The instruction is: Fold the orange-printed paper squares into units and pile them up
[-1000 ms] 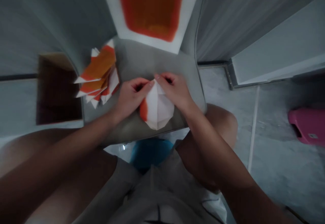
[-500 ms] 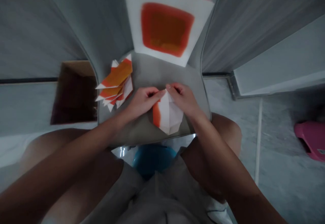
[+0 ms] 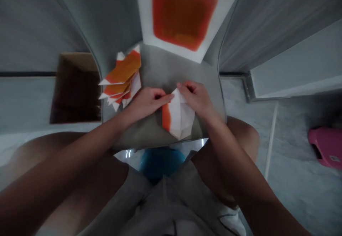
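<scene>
A white and orange folded paper (image 3: 180, 116) is held over the front of a grey chair seat (image 3: 157, 63). My left hand (image 3: 151, 102) pinches its upper left edge between thumb and fingers. At the upper right edge, my right hand (image 3: 196, 98) grips the same paper, thumb on top. Creases run down the paper's white face, and an orange band shows along its left side. Left of my left hand lies a loose pile of orange and white folded papers (image 3: 123, 70) with pointed corners.
Against the chair back leans a white sheet (image 3: 148, 32) with a red-orange square. An open cardboard box (image 3: 77, 93) stands on the floor at left. A blue round object (image 3: 161, 163) shows below the seat, and a pink plastic stool (image 3: 327, 147) is at far right.
The view has shifted slightly, so the sheet sits higher in the picture. Both hands keep hold of the folded paper, with the fingertips a little farther apart.
</scene>
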The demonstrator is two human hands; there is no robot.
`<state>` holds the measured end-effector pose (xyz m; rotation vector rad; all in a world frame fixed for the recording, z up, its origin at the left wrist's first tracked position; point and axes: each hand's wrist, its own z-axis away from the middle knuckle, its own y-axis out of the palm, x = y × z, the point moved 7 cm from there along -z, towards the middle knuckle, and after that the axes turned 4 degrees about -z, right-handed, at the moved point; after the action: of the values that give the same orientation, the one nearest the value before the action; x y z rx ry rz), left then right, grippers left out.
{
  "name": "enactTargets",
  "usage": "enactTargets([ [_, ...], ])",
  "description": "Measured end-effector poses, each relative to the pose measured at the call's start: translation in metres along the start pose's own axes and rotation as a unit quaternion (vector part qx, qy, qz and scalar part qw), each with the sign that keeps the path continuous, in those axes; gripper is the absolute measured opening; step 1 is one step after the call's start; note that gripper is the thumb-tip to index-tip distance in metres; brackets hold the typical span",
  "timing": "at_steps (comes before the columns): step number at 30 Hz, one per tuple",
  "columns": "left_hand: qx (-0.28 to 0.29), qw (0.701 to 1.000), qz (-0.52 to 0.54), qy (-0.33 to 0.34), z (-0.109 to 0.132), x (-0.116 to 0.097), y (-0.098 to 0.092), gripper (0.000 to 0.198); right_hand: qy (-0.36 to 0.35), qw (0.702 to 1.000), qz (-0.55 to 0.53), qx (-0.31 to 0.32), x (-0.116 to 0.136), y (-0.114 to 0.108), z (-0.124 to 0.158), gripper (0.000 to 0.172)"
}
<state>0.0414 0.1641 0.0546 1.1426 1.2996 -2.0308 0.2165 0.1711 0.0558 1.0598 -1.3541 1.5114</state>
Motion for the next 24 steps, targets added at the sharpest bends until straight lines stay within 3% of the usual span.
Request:
enactTargets([
  [6,0.017,0.999,0.014,0.024,0.002,0.0,0.001,0.046,0.016,1.0,-0.02,0.007,0.001,0.001,0.002,0.051],
  [13,-0.016,1.0,0.011,0.007,0.004,0.002,-0.005,0.044,0.072,0.989,-0.065,0.115,-0.002,0.007,0.01,0.04],
  [19,0.045,0.999,0.011,0.0,-0.001,-0.001,-0.007,0.046,0.096,0.985,-0.106,0.1,-0.007,0.004,0.01,0.039],
  [24,0.048,0.999,0.002,-0.02,-0.005,-0.003,-0.015,0.039,0.102,0.982,-0.13,0.094,-0.005,0.001,0.01,0.043],
])
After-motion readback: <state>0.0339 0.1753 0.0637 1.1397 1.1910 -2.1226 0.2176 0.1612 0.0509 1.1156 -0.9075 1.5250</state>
